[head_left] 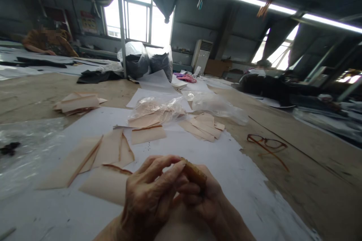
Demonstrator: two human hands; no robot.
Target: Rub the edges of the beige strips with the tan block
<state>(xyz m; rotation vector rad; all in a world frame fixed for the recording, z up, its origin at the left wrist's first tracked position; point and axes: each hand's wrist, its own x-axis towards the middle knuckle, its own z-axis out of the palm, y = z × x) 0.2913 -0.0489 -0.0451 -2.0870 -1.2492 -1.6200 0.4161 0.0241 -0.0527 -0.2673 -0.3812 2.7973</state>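
Note:
Low in the middle of the view, my left hand and my right hand are pressed together over a white sheet. Between their fingers they pinch the brown edge of a tan fabric piece; the rest of it hangs down under my wrists. More tan cut pieces lie flat just beyond my left hand, some with dark brown edges. Another tan piece lies further out.
A stack of tan pieces and clear plastic bags lie further back. Brown-framed glasses rest on the bare table at right. Another stack lies far left. A person works at the back left, another at right.

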